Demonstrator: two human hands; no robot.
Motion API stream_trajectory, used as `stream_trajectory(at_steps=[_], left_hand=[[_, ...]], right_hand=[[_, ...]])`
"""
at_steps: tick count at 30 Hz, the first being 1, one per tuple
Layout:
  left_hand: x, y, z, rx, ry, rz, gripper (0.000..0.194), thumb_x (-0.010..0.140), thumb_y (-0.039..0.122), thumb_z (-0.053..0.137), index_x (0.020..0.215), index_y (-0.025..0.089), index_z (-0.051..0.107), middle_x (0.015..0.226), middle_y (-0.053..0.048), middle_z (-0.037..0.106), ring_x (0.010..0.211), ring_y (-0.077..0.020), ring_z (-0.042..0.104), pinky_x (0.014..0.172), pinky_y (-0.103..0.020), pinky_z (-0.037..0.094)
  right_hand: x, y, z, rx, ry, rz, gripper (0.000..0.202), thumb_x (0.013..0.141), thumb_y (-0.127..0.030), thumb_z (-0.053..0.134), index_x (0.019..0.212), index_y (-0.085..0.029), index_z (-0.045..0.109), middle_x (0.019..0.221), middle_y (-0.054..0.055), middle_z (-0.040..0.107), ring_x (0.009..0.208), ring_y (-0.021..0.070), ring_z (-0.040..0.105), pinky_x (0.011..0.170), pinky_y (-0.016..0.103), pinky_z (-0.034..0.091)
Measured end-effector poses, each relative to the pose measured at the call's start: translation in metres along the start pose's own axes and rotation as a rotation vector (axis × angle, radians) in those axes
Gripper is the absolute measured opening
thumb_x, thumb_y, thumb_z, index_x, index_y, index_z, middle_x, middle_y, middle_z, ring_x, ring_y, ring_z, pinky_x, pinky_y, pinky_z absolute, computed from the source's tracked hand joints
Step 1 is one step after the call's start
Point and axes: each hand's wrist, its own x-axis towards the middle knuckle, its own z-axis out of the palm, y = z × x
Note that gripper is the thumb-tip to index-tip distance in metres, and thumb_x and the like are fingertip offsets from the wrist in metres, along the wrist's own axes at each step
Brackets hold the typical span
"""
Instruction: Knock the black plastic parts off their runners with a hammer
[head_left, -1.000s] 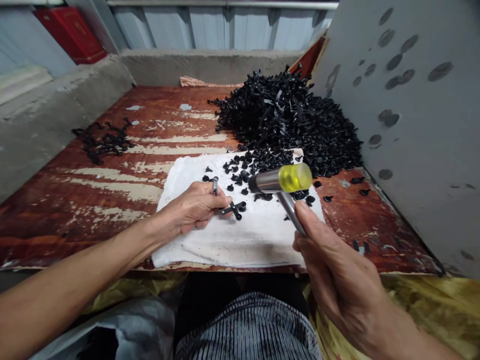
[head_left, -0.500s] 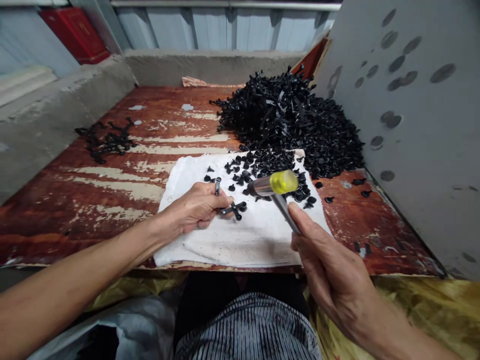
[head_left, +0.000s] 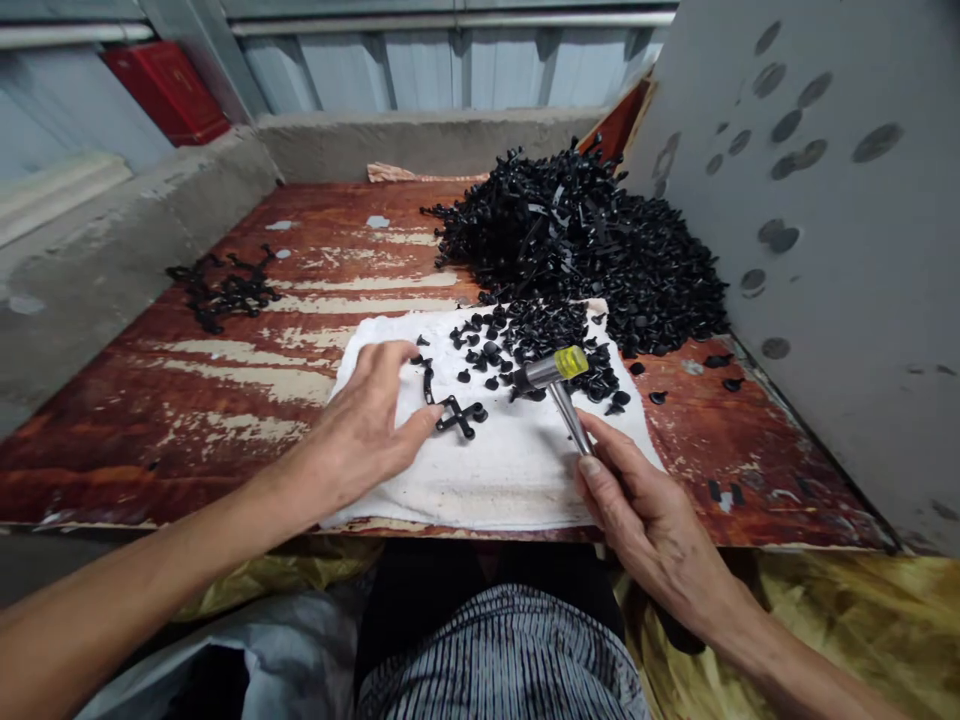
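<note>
My right hand [head_left: 645,500] grips the handle of a small mallet [head_left: 538,374], which has a metal head with a clear yellow face on one end and a dark face on the other. The mallet is raised over the white cloth [head_left: 495,490]. At the cloth's left side my left hand [head_left: 375,410] is spread, thumb and fingers apart, with the thumb tip at a jointed chain of black links [head_left: 454,416]. This chain lies on the cloth, partly crossed like an X. Small black studs with round heads [head_left: 491,350] are scattered just beyond it.
A large heap of black plastic parts [head_left: 555,220] rises at the back right. Several linked black pieces [head_left: 225,288] lie on the worn red-brown tabletop [head_left: 247,400] at left. A spotted grey panel [head_left: 825,300] bounds the right side, a concrete ledge [head_left: 150,220] the left.
My left hand has let go of the black linked piece and opened, moving slightly left. The piece now lies flatter on the cloth. The mallet's blurred motion has slowed and its head shifted slightly right.
</note>
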Motion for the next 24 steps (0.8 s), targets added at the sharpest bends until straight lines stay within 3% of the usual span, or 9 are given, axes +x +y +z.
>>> stream_trajectory(at_steps=[1, 3, 6, 10, 15, 18, 24], left_hand=[[-0.001, 0.0, 0.0, 0.117, 0.016, 0.14, 0.045, 0.084, 0.035, 0.058, 0.123, 0.015, 0.048, 0.131, -0.018, 0.051, 0.116, -0.0314, 0.052, 0.093, -0.051, 0.048], [0.003, -0.002, 0.002, 0.274, -0.065, 0.369, 0.033, 0.089, 0.03, 0.053, 0.119, 0.016, 0.055, 0.136, -0.017, 0.048, 0.126, -0.0329, 0.042, 0.104, -0.053, 0.039], [0.015, -0.003, 0.007, 0.346, -0.285, 0.491, 0.023, 0.094, 0.03, 0.048, 0.109, 0.018, 0.061, 0.123, -0.013, 0.057, 0.116, -0.0291, 0.047, 0.098, -0.047, 0.041], [0.027, -0.001, 0.003, 0.348, -0.366, 0.412, 0.021, 0.094, 0.034, 0.048, 0.1, 0.019, 0.062, 0.095, -0.007, 0.062, 0.095, -0.0239, 0.055, 0.085, -0.04, 0.041], [0.025, -0.003, -0.011, 0.197, -0.386, 0.248, 0.022, 0.09, 0.038, 0.051, 0.082, 0.019, 0.058, 0.067, 0.004, 0.05, 0.064, -0.0133, 0.047, 0.065, -0.028, 0.033], [0.023, -0.011, -0.013, 0.034, -0.384, 0.188, 0.024, 0.089, 0.039, 0.051, 0.076, 0.019, 0.055, 0.064, 0.005, 0.044, 0.06, -0.011, 0.042, 0.059, -0.025, 0.03], [0.022, -0.019, -0.009, -0.127, -0.358, 0.132, 0.018, 0.084, 0.036, 0.059, 0.078, 0.019, 0.059, 0.069, 0.004, 0.053, 0.065, -0.0112, 0.046, 0.062, -0.023, 0.035]], right_hand=[[0.0, 0.001, 0.001, -0.011, -0.003, -0.01, 0.043, 0.099, -0.024, 0.044, 0.134, -0.002, 0.055, 0.117, 0.023, 0.074, 0.106, 0.0243, 0.073, 0.091, 0.034, 0.059], [0.001, 0.002, 0.001, -0.049, -0.034, -0.034, 0.046, 0.099, -0.024, 0.042, 0.135, 0.002, 0.053, 0.118, 0.026, 0.073, 0.103, 0.0243, 0.074, 0.088, 0.032, 0.059], [0.009, 0.0, -0.001, -0.099, -0.107, -0.072, 0.05, 0.098, -0.02, 0.039, 0.141, 0.004, 0.047, 0.118, 0.026, 0.073, 0.099, 0.0239, 0.076, 0.083, 0.031, 0.061], [0.027, -0.002, -0.002, -0.169, -0.133, -0.187, 0.052, 0.094, -0.014, 0.038, 0.142, 0.005, 0.047, 0.13, 0.027, 0.066, 0.116, 0.0267, 0.069, 0.098, 0.038, 0.055], [0.042, 0.002, 0.0, -0.255, -0.187, -0.228, 0.053, 0.09, -0.011, 0.035, 0.138, 0.006, 0.051, 0.121, 0.027, 0.071, 0.109, 0.0286, 0.072, 0.092, 0.04, 0.058], [0.041, 0.004, 0.001, -0.262, -0.204, -0.203, 0.053, 0.091, -0.012, 0.036, 0.139, 0.003, 0.051, 0.122, 0.026, 0.071, 0.106, 0.0295, 0.073, 0.09, 0.043, 0.059], [0.035, 0.005, 0.003, -0.229, -0.194, -0.2, 0.054, 0.089, -0.009, 0.038, 0.142, -0.003, 0.049, 0.128, 0.024, 0.068, 0.113, 0.0291, 0.07, 0.094, 0.046, 0.058]])
